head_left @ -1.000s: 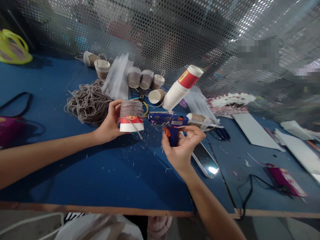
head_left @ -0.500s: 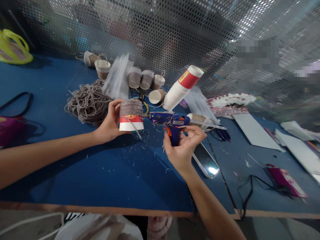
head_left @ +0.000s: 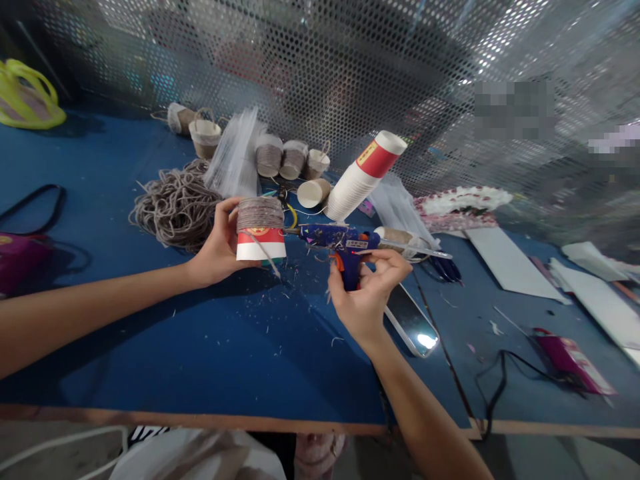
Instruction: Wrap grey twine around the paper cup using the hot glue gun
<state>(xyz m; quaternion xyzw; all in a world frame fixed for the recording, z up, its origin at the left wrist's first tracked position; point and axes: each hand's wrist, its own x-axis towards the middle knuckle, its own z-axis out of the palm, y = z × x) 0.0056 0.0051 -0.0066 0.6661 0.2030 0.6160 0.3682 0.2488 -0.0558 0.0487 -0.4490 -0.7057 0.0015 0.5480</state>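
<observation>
My left hand grips a paper cup held upside down above the blue table. Grey-brown cord is wound around the cup's upper part, and a loose cord end hangs across its red and white band. In my right hand is a blue glue gun, with my fingers wrapped around its handle and orange trigger. Its nozzle points left, at the cup's right side; whether it touches is unclear. A clear glue stick sticks out of the gun's back.
Behind my hands lie a heap of cord, several cord-wrapped cups and a leaning stack of paper cups. A phone rests beneath my right wrist. White boards and a purple pouch lie to the right.
The cup in my left hand has shifted very slightly left and up. The glue gun stays almost in place, still held in my right hand.
</observation>
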